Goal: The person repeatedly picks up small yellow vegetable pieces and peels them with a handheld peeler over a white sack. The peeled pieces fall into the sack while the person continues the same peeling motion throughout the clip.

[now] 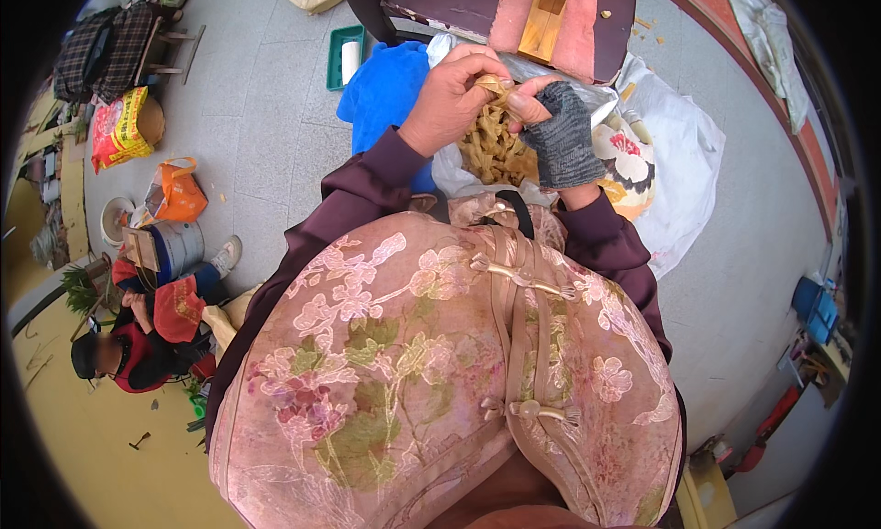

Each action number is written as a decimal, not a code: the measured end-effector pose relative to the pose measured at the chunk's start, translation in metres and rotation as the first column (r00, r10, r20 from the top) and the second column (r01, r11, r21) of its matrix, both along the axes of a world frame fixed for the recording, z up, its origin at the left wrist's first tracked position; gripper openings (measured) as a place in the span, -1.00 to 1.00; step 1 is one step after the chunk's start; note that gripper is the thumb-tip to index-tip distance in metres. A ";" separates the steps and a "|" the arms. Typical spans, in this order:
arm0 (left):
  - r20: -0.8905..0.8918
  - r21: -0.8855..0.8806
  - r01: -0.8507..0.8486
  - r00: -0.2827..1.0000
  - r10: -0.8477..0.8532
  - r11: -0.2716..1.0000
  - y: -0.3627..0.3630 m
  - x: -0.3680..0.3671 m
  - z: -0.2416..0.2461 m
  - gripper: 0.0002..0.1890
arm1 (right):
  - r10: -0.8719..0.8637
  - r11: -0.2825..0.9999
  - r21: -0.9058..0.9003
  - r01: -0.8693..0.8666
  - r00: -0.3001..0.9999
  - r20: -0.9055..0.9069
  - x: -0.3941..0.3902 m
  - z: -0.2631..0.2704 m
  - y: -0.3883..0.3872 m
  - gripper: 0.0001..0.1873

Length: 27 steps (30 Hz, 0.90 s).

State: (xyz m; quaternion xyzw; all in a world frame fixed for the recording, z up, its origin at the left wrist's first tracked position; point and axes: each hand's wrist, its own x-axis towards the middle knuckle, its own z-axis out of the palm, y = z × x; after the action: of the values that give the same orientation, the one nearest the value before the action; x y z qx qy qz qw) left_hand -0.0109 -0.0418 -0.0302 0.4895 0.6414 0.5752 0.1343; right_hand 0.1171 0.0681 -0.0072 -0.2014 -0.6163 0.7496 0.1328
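My left hand [454, 92] is bare and pinches a small tan, folded strip [494, 84], which looks thin and dry; its exact kind I cannot tell. My right hand [561, 126], in a grey knitted fingerless glove, grips the same strip with thumb and fingers from the other side. Below both hands lies a heap of similar tan curled pieces [499, 150] in a white plastic bag in front of my lap. Just beyond the hands, a wooden block with a slot [544, 23] rests on a pink cloth [578, 33] over a dark stool or bench [440, 2].
A blue cloth [385, 82] hangs left of the bag, near a green tray [335, 64] with a white roll. White plastic sheeting [688, 137] spreads at the right. At far left a person [138, 350] sits beside a bucket [179, 247] and an orange bag [180, 192].
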 end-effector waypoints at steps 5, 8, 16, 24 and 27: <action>0.796 0.109 0.176 0.573 -0.192 0.978 -0.004 0.010 0.007 -0.80 | -0.123 0.813 0.564 0.148 0.989 -0.082 0.000 0.001 -0.001 -0.68; 0.706 0.142 0.142 0.679 -0.200 0.980 -0.002 0.012 0.014 -0.77 | -0.096 0.756 0.628 0.182 0.981 -0.168 -0.002 0.003 0.002 -0.71; -0.332 0.145 -0.138 0.926 0.179 0.980 0.004 0.008 0.032 -0.73 | 0.011 0.860 0.509 -0.019 1.000 0.020 0.001 0.012 0.014 -0.71; 0.292 -0.002 -0.080 0.953 0.077 0.997 -0.002 0.010 0.007 -0.90 | 0.041 0.904 0.418 -0.086 0.993 0.115 0.004 0.002 0.017 -0.59; 0.521 0.023 -0.015 0.853 0.001 1.000 0.000 0.015 0.021 -0.92 | 0.117 0.973 0.184 -0.137 0.986 0.117 -0.001 0.012 0.020 -0.59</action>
State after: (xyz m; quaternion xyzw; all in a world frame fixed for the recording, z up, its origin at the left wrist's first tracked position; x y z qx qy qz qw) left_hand 0.0039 -0.0418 -0.0095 0.3145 0.5757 0.6951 0.2942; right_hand 0.1164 0.0880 0.0052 -0.1869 -0.7035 0.6820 0.0707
